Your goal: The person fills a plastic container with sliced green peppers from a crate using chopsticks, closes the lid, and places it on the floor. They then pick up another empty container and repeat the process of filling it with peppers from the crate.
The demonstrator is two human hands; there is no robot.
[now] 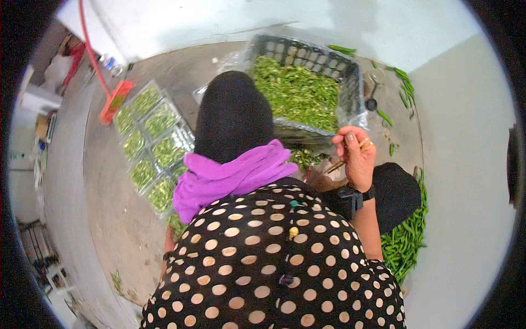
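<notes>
My right hand (355, 154) is raised beside the near right corner of a black plastic crate (353, 82), its fingers curled; whether something thin is between them is unclear. The plastic-lined crate holds a heap of chopped green vegetable (300, 94). Beyond my left knee, clear plastic trays (166, 150) filled with chopped greens stand in rows. My left hand (169, 240) is mostly hidden behind my polka-dot top, close to more greens at the near end of the rows. A purple cloth (234, 177) lies across my lap.
A pile of long green pods (404, 246) lies at the right by the wall, with loose pods (404, 88) farther up. A red broom (117, 100) rests at the trays' far left. A plastic bottle (111, 65) lies behind it. A dark round-ended object (371, 103) is right of the crate.
</notes>
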